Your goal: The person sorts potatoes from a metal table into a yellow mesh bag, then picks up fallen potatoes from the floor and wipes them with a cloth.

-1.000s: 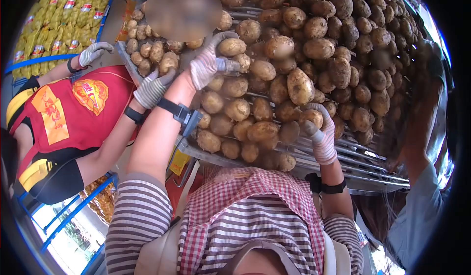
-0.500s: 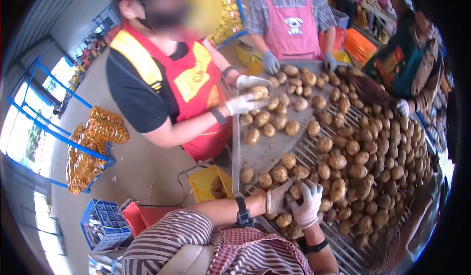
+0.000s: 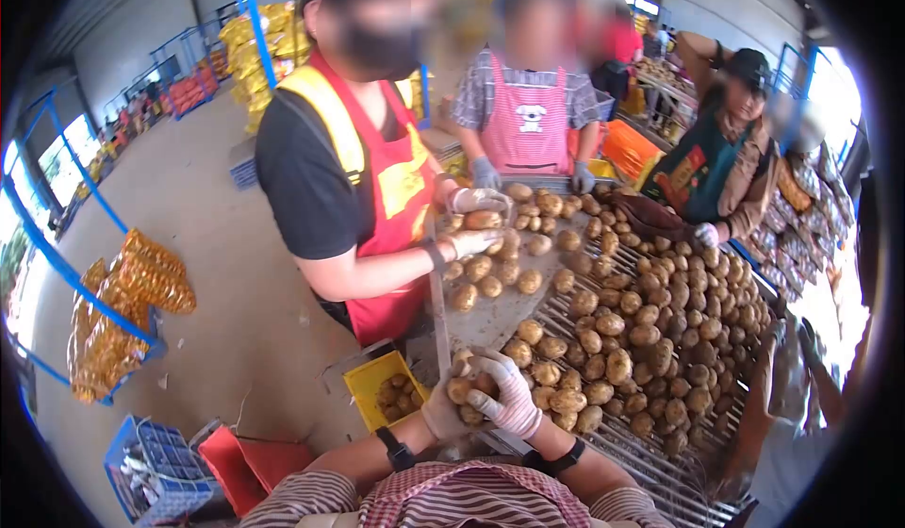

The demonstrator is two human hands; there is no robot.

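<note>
My left hand (image 3: 440,412), in a pale work glove, is curled around the lower left of a small cluster of potatoes (image 3: 460,389). From the other side my right hand (image 3: 510,398), also gloved, closes over the same cluster, its fingers bent across the top. The hands almost touch, close to my body at the near left edge of the metal sorting table (image 3: 438,325). How the potatoes are shared between the palms is partly hidden. Beside my right hand, a large heap of potatoes (image 3: 650,339) lies on a slatted rack (image 3: 650,476).
Just left of my hands is a yellow crate (image 3: 366,382) with potatoes inside. A co-worker in a red apron (image 3: 396,189) handles a potato across the table's left side. Others stand at the far and right sides. A blue basket (image 3: 156,471) and a red object (image 3: 255,467) sit lower left.
The view has turned. Both my hands have moved left with potatoes, from the edge of the slatted rack to the table's left edge near the yellow crate.
</note>
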